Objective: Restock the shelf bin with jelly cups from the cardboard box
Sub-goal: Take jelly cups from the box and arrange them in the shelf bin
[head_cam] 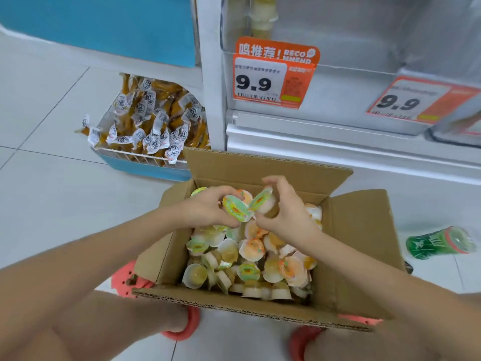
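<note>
Crouched on a white tiled floor (52, 194), I reach both bare arms into an open cardboard box (361, 246) in front of a shop shelf. My left hand (208, 208) curls around a green-lidded jelly cup (235, 208), its foil lid tilted up toward me, with at least one more cup (244, 196) tucked behind my fingers. My right hand (289, 212) grips a second green-lidded jelly cup (264, 201) on its side, thumb below and fingers arched over the top; the two lids meet edge to edge above the box's far end.

Beneath my hands the box holds a loose heap of jelly cups (250, 259), some with orange lids, some with green, many tipped over to show pale yellow jelly. The box's flaps stand open on all four sides, and the near flap (234, 306) hides my feet in their coral-pink clogs (182, 327).

Directly beyond the box, the clear shelf bin (325, 56) sits above an orange price tag (273, 76) reading 9.9, with a short stack of pale jelly cups (263, 19) visible at its left rear. To the left, a blue-sided wire basket (145, 162) overflows with wrapped yellow-brown snacks (153, 118). A green bottle (440, 243) lies on its side on the floor at right.
</note>
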Demonstrator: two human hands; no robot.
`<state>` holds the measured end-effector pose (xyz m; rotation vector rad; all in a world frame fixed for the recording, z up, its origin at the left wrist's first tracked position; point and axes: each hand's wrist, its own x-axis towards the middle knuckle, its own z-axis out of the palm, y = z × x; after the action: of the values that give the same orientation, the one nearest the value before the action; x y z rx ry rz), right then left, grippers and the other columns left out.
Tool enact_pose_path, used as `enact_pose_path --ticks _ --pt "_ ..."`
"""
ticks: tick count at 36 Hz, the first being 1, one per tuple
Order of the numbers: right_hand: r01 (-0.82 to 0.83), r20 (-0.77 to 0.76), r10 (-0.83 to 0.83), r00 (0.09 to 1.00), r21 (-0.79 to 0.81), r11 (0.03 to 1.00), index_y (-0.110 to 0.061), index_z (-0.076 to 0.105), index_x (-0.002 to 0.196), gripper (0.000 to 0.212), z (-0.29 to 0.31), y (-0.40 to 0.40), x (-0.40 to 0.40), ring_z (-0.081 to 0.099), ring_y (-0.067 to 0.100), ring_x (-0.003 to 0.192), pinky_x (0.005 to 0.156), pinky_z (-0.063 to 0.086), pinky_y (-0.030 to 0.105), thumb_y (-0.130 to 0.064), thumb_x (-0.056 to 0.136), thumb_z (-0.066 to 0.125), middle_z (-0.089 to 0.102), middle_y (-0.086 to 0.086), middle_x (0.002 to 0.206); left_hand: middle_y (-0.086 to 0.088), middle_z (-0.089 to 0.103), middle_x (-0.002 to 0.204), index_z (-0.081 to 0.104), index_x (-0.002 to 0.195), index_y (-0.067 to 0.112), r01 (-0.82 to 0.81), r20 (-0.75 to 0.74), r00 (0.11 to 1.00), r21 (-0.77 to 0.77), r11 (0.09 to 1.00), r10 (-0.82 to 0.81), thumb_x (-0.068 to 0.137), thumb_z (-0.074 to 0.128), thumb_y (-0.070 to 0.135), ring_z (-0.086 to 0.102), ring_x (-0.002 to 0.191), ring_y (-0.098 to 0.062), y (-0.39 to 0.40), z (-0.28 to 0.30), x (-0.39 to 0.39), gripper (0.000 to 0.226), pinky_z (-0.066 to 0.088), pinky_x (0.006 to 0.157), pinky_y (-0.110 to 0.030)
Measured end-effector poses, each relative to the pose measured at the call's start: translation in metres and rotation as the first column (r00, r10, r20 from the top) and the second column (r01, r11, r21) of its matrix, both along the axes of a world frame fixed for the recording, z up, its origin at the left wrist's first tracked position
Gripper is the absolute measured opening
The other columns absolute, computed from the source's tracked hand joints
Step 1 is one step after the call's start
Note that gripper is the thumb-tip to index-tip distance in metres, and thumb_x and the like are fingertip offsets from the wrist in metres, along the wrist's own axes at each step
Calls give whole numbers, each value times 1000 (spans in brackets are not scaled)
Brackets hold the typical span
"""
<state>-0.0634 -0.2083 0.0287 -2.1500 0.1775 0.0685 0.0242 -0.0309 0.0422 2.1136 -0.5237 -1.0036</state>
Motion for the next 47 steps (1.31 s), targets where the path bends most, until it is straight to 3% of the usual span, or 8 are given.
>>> enact_pose_path --ticks 7,13,19,22,33,42,45,47 --pt "-73 156 51 987 142 987 -23 46 112 52 94 -21 -10 57 -4 75 71 48 20 -9 73 77 61 -14 101 5 69 96 62 113 19 -125 64 987 -273 954 148 63 84 7 63 85 -1 -18 93 -34 55 50 74 -11" --pt "-268 245 193 950 321 908 -24 57 116 46 138 -33 -26 58 26 82 73 51 51 -1 78 66 63 7 103 -15 70 107 61 115 5 -366 -406 901 -525 769 152 66 69 6 68 94 -26 -23 129 -63 50 57 81 -37" --pt "-303 238 224 945 383 872 -19 57 120 45 144 -39 -30 59 12 96 81 55 29 2 81 65 63 -6 107 -21 65 115 58 118 4 -590 -628 761 -562 580 165 45 91 24 68 95 -27 -41 126 -61 83 59 73 -33" --pt "-308 230 235 944 369 877 -18 57 124 51 143 -46 -30 59 25 105 90 53 35 -6 77 71 62 5 116 -24 62 118 56 122 -1 -591 -664 742 -578 563 97 40 94 20 67 99 -30 -46 124 -59 92 58 73 -32" --pt "-273 218 217 952 277 921 -25 59 117 65 137 -54 -24 60 25 104 88 54 42 -26 58 86 62 -1 114 -17 71 100 62 109 -2 -508 -597 791 -515 690 137 70 75 4 70 87 -21 -59 127 -62 41 57 73 -26" --pt "-213 228 154 961 263 941 -23 62 113 55 140 -57 -18 62 14 94 84 52 27 -25 62 83 66 -5 108 -14 71 103 63 107 1 -514 -636 763 -492 703 114 67 69 19 69 94 -21 -62 133 -57 44 57 80 -29" --pt "-106 261 16 965 336 936 -17 62 111 51 149 -63 -7 62 11 89 79 55 27 -19 63 82 65 5 107 -4 68 114 59 118 10 -386 -433 887 -508 770 159 74 64 33 65 106 -19 -64 145 -49 50 55 88 -34" --pt "1 278 -142 950 453 892 -13 62 112 49 163 -71 5 63 15 85 68 57 28 -13 67 81 64 10 103 6 64 116 54 126 19 -249 -73 967 -475 844 245 80 62 37 65 103 -10 -63 153 -38 50 56 84 -31"
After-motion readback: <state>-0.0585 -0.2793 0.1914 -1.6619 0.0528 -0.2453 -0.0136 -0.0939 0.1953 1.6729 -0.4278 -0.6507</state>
